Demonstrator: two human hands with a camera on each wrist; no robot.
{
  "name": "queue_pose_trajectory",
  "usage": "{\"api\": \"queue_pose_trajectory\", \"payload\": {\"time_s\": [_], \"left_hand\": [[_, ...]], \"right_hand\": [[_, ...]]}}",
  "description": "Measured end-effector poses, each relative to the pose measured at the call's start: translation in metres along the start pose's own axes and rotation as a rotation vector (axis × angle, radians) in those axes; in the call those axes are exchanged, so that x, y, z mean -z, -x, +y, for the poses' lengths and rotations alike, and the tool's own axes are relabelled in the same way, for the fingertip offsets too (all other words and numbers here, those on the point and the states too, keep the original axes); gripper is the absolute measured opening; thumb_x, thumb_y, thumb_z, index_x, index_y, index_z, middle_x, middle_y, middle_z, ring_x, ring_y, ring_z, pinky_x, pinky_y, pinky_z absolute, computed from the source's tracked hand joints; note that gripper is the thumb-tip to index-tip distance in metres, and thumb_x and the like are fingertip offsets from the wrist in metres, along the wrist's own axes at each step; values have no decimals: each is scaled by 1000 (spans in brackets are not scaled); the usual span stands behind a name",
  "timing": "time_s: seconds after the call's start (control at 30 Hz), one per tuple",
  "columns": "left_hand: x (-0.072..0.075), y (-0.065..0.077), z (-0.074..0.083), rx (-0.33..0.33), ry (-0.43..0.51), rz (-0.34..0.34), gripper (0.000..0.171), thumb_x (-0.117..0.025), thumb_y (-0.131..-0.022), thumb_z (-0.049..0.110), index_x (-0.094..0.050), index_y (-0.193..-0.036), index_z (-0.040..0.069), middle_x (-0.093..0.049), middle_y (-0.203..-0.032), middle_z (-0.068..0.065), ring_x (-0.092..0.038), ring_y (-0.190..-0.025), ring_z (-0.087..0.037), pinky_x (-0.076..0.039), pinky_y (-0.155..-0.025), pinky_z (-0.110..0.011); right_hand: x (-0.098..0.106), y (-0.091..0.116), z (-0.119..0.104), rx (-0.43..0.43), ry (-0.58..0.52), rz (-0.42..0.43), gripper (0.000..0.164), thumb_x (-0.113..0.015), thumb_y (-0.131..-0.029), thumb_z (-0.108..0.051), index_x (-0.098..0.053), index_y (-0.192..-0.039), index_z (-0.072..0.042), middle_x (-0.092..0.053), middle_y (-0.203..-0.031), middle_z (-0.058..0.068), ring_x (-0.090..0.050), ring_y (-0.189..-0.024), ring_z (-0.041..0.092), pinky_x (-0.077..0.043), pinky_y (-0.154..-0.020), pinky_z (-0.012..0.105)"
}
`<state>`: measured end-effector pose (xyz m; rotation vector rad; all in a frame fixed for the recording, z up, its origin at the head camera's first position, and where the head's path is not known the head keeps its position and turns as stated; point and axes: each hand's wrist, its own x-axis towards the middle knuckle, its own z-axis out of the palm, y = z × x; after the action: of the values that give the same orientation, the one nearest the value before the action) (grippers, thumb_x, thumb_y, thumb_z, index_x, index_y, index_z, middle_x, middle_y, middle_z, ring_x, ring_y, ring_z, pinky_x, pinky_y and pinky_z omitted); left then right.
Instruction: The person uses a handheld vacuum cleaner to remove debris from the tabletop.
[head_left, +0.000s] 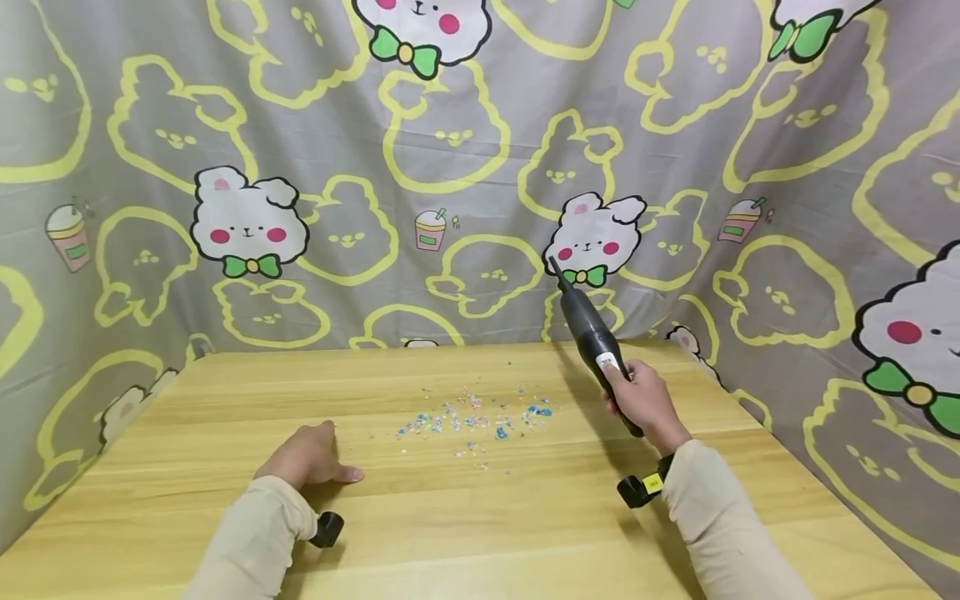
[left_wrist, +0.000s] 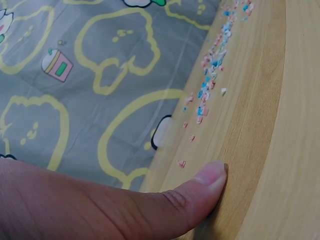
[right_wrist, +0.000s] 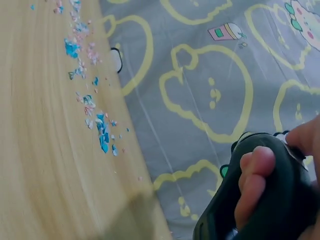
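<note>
My right hand (head_left: 643, 398) grips the handle of a black handheld vacuum cleaner (head_left: 588, 329), its narrow nozzle tilted up and away, above the table. The thumb lies by a white label on its body. In the right wrist view, fingers (right_wrist: 252, 175) wrap round the dark handle (right_wrist: 275, 200). Small blue, pink and white scraps (head_left: 472, 417) lie scattered over the middle of the table, left of the vacuum. To their left, my left hand (head_left: 311, 457) rests at the tabletop with nothing in it; its thumb (left_wrist: 200, 195) is extended near the scraps in the left wrist view.
The wooden table (head_left: 420, 533) spreads beneath both hands. A grey curtain (head_left: 337, 150) with yellow outlines and white cartoon rabbits hangs behind it and along both sides. Black wrist devices (head_left: 637, 490) sit at both cuffs.
</note>
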<state>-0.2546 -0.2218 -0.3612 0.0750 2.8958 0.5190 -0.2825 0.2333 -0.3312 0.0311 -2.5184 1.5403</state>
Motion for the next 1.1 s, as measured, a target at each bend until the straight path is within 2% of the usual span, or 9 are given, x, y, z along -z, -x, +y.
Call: {"api": "queue_pose_trajectory", "payload": {"time_s": [0.1, 0.37, 0.6, 0.87, 0.97, 1.1], "left_hand": [[2, 0, 0, 0, -3, 0, 102, -84, -69, 48, -38, -128, -21, -47, -123, -43, -46, -117, -55, -42, -95, -59], [8, 0, 2, -20, -18, 3, 103, -83, -70, 48, -37, -129, -23, -47, -123, -43, -46, -117, -55, -42, -95, -59], [3, -1, 0, -11, 2, -13, 99, -83, -70, 49, -40, -126, -20, -46, -124, -44, -44, -118, -57, -41, -95, -60], [1, 0, -2, -15, 14, 6, 100, -83, -69, 50, -40, -126, -20, -47, -124, -43, -46, -117, -56, -42, -95, -59], [0, 1, -2, -12, 15, 12, 99, -84, -68, 50, -42, -124, -20, -48, -122, -43, -47, -116, -56, -42, -95, -59], [1, 0, 0, -13, 10, 10, 103, -84, -68, 49, -39, -129, -21, -46, -125, -44, -44, -118, -57, -41, -96, -60]], "right_hand": [[-2, 0, -3, 21, 22, 4, 39, -51, -100, -37, -49, -102, 3, -64, -77, 17, -61, -56, 20, -51, -52, 32], [1, 1, -11, 66, 249, 24, 42, -66, -92, -31, -51, -106, 6, -62, -74, 13, -60, -58, 21, -47, -51, 32], [15, 5, -20, 60, 458, 15, 49, -69, -87, -37, -54, -104, 7, -58, -80, 15, -54, -64, 24, -43, -54, 32], [25, 10, -38, 69, 554, -6, 46, -68, -86, -38, -56, -98, 4, -59, -81, 15, -55, -66, 26, -44, -56, 34], [25, 15, -42, 73, 570, -27, 54, -69, -86, -40, -54, -110, 6, -61, -89, 18, -57, -74, 29, -46, -61, 37], [27, 20, -45, 86, 587, -50, 60, -71, -85, -38, -51, -122, 6, -62, -97, 20, -56, -82, 32, -46, -68, 41]]}}
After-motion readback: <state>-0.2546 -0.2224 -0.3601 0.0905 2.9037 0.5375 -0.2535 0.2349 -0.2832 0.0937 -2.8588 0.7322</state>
